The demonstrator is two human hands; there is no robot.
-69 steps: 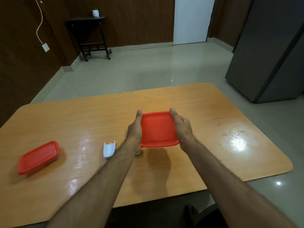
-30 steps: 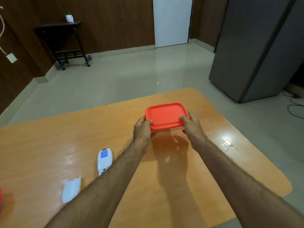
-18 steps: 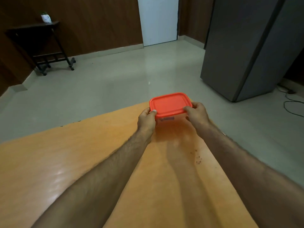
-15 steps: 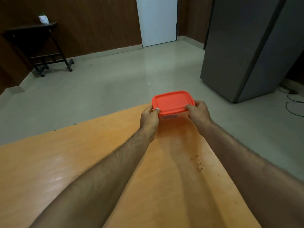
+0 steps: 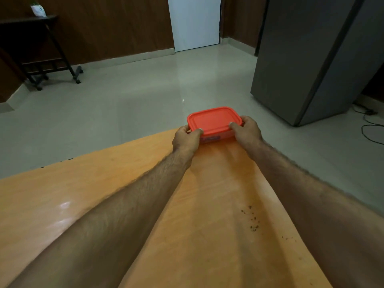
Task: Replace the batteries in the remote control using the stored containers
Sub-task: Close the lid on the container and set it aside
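I have the box pinched at its two near corners, left hand and right hand closed on it, at the table's far edge. It looks light, stiff and smooth; corners seem the safest hold.

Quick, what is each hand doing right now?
Left hand: closed on the left end of the red-lidded container.
Right hand: closed on the container's right end.
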